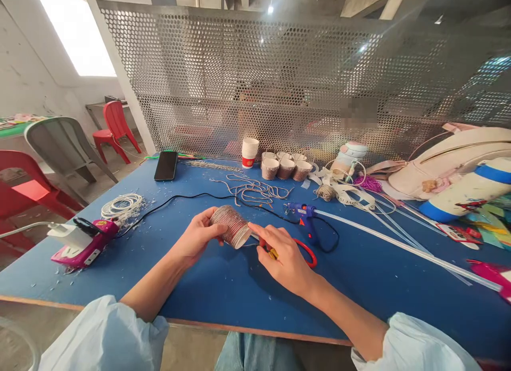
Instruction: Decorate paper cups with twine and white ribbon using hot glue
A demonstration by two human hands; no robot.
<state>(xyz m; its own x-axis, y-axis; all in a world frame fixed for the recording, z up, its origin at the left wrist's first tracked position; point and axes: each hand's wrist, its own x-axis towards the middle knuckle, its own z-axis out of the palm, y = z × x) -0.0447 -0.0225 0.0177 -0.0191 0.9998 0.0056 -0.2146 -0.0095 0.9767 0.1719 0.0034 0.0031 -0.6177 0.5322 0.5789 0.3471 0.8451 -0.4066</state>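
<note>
My left hand [202, 231] is closed around a small cup [230, 227] wrapped in brown and whitish cord. The cup is tilted on its side above the table, its pale end towards the right. My right hand [285, 256] reaches in from the right with the index finger stretched out, its tip touching the cup's edge. Thumb and index finger are apart. Behind this hand are scissors with red and yellow handles [312, 255], partly hidden; they seem to lie on the table. A blue glue gun [305, 216] with a long clear glue stick lies just beyond.
On the blue table [191, 302], a pink power strip [96, 246] and white cord coil [122, 206] lie left. Farther back are a phone [165, 165], stacked paper cups [249, 153], several wrapped cups [286, 167] and loose cord [255, 190]. A pink bag [447, 158] stands right.
</note>
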